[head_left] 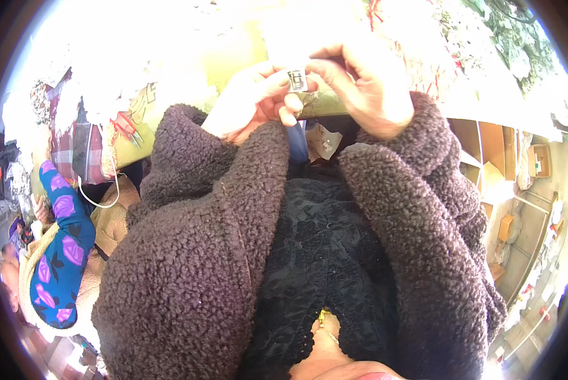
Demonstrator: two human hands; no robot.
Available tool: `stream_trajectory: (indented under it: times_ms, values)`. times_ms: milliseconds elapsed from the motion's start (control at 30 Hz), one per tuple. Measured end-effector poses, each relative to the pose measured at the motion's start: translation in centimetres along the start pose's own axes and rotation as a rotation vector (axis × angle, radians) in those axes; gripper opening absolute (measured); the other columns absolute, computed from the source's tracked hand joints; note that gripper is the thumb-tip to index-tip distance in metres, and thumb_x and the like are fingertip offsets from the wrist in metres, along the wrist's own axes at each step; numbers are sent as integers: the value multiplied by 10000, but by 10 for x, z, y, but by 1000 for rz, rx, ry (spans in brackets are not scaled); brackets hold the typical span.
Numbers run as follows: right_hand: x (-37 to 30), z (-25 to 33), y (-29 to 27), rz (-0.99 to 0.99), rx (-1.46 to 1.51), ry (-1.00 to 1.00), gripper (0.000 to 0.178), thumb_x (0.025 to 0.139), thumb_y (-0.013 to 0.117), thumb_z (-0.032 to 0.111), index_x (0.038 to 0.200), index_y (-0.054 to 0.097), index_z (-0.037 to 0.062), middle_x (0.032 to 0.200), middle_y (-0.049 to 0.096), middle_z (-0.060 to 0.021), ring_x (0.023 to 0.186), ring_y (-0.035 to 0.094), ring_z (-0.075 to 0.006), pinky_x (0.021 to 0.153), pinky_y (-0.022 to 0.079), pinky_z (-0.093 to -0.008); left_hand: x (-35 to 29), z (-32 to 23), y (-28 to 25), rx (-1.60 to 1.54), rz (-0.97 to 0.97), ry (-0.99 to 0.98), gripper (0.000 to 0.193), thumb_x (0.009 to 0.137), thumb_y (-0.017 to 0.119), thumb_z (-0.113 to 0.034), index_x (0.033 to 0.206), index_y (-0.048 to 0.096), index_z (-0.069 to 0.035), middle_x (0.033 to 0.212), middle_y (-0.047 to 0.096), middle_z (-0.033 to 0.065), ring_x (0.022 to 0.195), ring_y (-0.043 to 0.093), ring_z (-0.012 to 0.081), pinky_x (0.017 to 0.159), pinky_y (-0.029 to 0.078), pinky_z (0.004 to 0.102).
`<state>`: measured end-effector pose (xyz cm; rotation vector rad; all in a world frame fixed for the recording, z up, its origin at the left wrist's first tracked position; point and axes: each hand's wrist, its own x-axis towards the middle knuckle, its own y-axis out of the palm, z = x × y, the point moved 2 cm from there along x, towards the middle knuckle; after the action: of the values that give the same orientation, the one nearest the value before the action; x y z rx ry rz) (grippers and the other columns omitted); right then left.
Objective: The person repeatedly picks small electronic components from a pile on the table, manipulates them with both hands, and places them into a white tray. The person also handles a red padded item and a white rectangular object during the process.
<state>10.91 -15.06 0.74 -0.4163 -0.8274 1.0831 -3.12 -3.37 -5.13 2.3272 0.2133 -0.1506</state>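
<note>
Hands (pixel 249 106) (pixel 371 88), two; one small silvery piece (pixel 297 80) pinched in the left.

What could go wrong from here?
Drop: the small silvery piece is pinched in the left hand's fingers near the table's front edge; a slip might send it over.

Knock: the red-handled tool lies near the edge beside the bulky left sleeve, which could nudge it.

Snag: the white cable loops below the table edge and might catch if the left arm swings outward.
</note>
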Motion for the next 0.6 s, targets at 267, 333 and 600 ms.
stream_trajectory:
  times_ms: [267, 333, 600]
  values:
    - [1, 6, 18, -27, 86, 24, 126, 833, 648, 69, 946, 644, 12, 804, 662, -91, 731, 644, -151, 654, 515, -254, 0, -3, -2, -21, 96, 74, 344, 930, 533, -220, 1158, 481, 32, 946, 617, 102, 728, 609, 140, 638, 548, 277]
    - [2, 6, 19, -35, 55, 28, 124, 838, 642, 73, 945, 643, 10, 810, 663, -87, 734, 642, -149, 663, 515, -253, 0, -1, -6, -17, 56, 54, 339, 926, 539, -220, 1150, 487, 29, 927, 621, 106, 716, 620, 151, 637, 551, 286]
    - [3, 0, 25, 221, 222, 477, 151, 892, 573, 101, 971, 617, -20, 820, 644, -86, 752, 619, -147, 682, 512, -259, 2, 7, -20, -226, -7, 27, 292, 919, 536, -175, 1133, 504, 22, 973, 617, 126, 722, 636, 180, 617, 552, 299]
